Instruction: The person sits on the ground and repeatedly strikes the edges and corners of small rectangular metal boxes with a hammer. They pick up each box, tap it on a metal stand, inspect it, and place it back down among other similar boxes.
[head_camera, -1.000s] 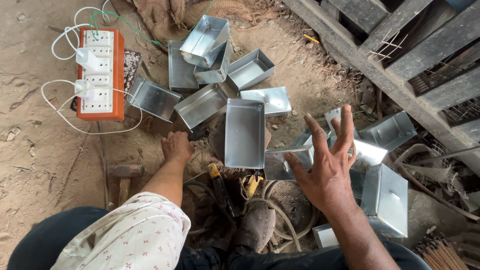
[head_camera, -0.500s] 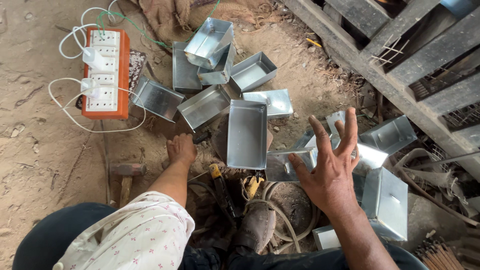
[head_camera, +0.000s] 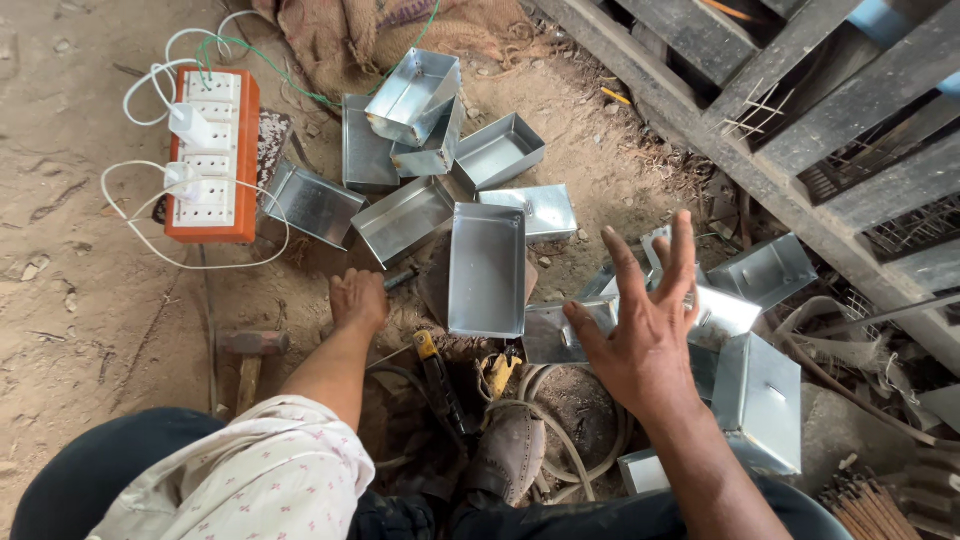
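Observation:
An open rectangular sheet-metal box (head_camera: 487, 270) lies on the dirt floor in front of me. My left hand (head_camera: 357, 298) is closed around a dark tool handle (head_camera: 402, 278) just left of that box. My right hand (head_camera: 645, 320) hovers with fingers spread above a heap of shiny metal boxes (head_camera: 738, 340) on the right, holding nothing. Beyond the middle box lie several more empty metal boxes (head_camera: 415, 95), some stacked on each other.
An orange and white socket strip (head_camera: 212, 155) with white plugs and cables lies at the left. A hammer (head_camera: 250, 350) rests by my left knee. My shoe (head_camera: 510, 450), hoses and a black-handled tool (head_camera: 440, 385) lie near me. Wooden slats (head_camera: 800, 90) close the right side.
My right hand has shifted slightly left and down over the heap, fingers still spread. My left hand stays on the tool handle.

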